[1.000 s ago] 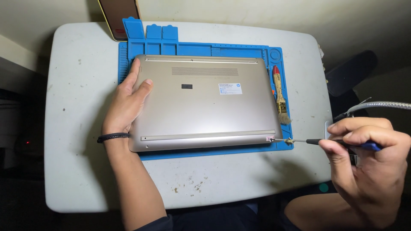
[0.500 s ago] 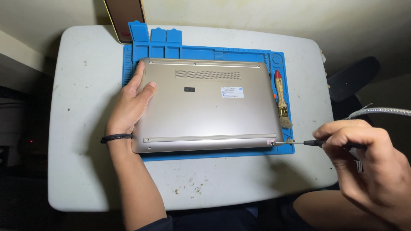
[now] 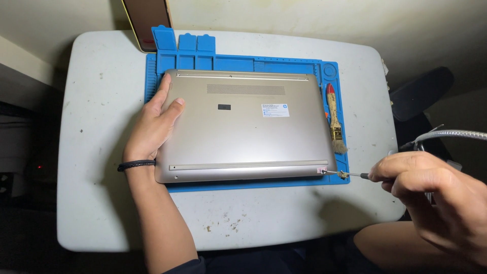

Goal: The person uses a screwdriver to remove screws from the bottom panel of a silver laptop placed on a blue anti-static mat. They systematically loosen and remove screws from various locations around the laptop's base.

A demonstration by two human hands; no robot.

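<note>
The right hand [image 3: 436, 195] now sits lower and further out to the right than a second ago, its wrist dropping toward the bottom corner of the view. The screwdriver [image 3: 347, 175] it holds lies almost level now, its tip at the near right corner of the laptop [image 3: 243, 127], where earlier it stopped just short. The blue end of the handle no longer shows behind the fingers. The left hand [image 3: 152, 127] has its fingers a little more spread along the laptop's left edge.

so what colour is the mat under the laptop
Blue mat, seen in the head view.
</note>
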